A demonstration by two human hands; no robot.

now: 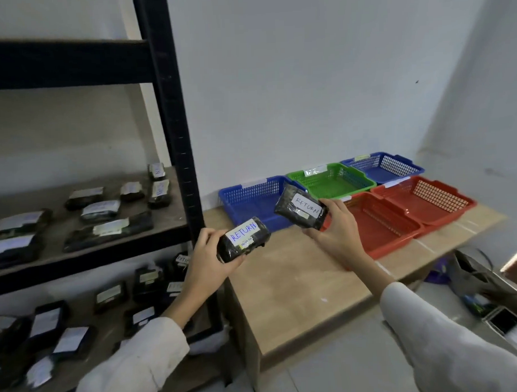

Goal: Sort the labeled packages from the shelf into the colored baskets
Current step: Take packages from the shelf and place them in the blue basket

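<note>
My left hand [205, 259] grips a black wrapped package [242, 239] with a white label reading RETURN, held above the table's left edge by the shelf post. My right hand [337, 228] holds a second black package [300, 207], also labelled RETURN, in front of the near blue basket [245, 199] and beside the near red basket [381, 223]. Behind stand a green basket [336, 180], a far blue basket [382, 166] and a second red basket [424, 198]. Several more labelled black packages [101, 208] lie on the shelf.
A black metal shelf [172, 122] stands at the left, with more packages on its lower level [62, 328]. The wooden table [292, 279] carries the baskets against the white wall. Dark clutter [477, 273] lies on the floor at the right.
</note>
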